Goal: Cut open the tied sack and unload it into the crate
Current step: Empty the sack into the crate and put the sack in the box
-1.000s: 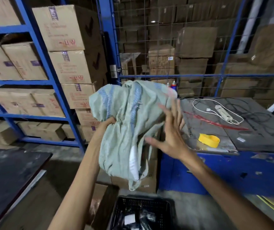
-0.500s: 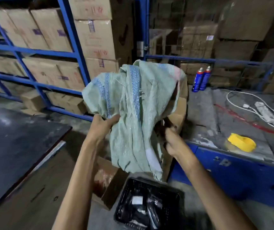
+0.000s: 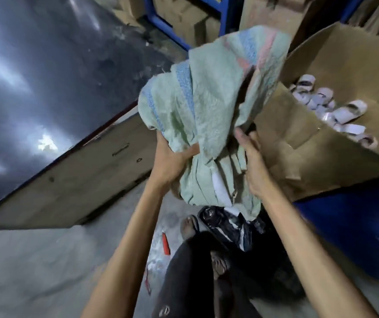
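The pale green woven sack (image 3: 209, 106), limp and crumpled with blue stripes, hangs in front of me at chest height. My left hand (image 3: 172, 161) grips its lower left folds. My right hand (image 3: 252, 161) clutches the bunched cloth on the right side. Below the sack, dark plastic-wrapped items (image 3: 227, 223) show where the black crate stood; the sack, my legs and shadow hide the crate's rim.
An open cardboard box (image 3: 303, 143) holding several white tape rolls (image 3: 335, 111) stands close on the right, above a blue bench front (image 3: 349, 223). A dark tabletop (image 3: 34, 76) fills the left. A red cutter (image 3: 166, 244) lies on the concrete floor by my feet.
The view has tipped down and swung left. Both hands now bunch the sack lower and closer together; a second ago the right hand was open beside it.
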### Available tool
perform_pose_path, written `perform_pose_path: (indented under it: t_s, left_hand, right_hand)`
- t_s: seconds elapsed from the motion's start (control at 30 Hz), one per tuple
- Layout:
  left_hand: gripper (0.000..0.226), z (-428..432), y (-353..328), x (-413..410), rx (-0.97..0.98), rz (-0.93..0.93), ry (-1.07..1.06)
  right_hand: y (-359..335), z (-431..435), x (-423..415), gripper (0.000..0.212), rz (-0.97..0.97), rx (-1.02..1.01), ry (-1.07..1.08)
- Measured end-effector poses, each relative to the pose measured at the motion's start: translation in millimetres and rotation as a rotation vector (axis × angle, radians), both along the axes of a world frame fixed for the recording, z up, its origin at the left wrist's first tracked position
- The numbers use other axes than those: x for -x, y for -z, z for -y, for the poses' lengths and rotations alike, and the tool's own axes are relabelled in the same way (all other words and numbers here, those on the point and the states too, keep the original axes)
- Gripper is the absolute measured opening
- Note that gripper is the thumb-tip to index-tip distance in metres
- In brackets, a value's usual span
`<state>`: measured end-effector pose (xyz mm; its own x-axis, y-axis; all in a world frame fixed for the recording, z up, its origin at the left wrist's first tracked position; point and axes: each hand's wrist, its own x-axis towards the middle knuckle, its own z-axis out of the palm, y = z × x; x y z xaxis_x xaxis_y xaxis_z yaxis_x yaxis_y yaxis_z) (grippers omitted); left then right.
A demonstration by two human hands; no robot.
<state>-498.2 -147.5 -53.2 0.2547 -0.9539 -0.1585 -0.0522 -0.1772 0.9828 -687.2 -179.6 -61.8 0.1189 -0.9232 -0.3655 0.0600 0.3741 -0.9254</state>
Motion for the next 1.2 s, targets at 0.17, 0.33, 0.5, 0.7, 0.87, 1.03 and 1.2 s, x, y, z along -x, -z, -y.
perform_pose_path:
  t_s: [0.17, 0.33, 0.5, 0.7, 0.87, 1.03, 1.2]
  left_hand:
    - [0.090, 47, 111, -35, -0.179, -0.100, 0.003]
    - [0.076, 94, 251, -66, -0.451, -0.222, -0.028]
    - [0.065, 148, 381, -84, -0.631, -0.142, -0.054]
    - [0.064, 207, 491, -90, -0.727, 0.068, -0.148]
    - [0.081, 234, 554, -90, -0.816, 0.258, -0.095]
    - [0.072, 249, 591, -93, -1.002, 0.252, 0.135]
    - [0.076, 236, 569, -102, -1.002, 0.213, 0.238]
  right_hand:
    - [102, 41, -40, 0.094, -0.409, 0.004, -0.126]
    - [226, 93, -79, 0.059, -0.398, -0.015, -0.062]
    - [356, 157, -99, 0.062, -0.535, -0.178, -0.143]
    - [476, 237, -121, 0.083, -0.718, -0.211, -0.288]
    - [554, 273, -137, 0.083, -0.779, -0.273, -0.495]
    - [607, 272, -128, 0.047, -0.982, -0.313, -0.762]
    - [586, 243, -122, 0.047, -1.045, -0.276, -0.948]
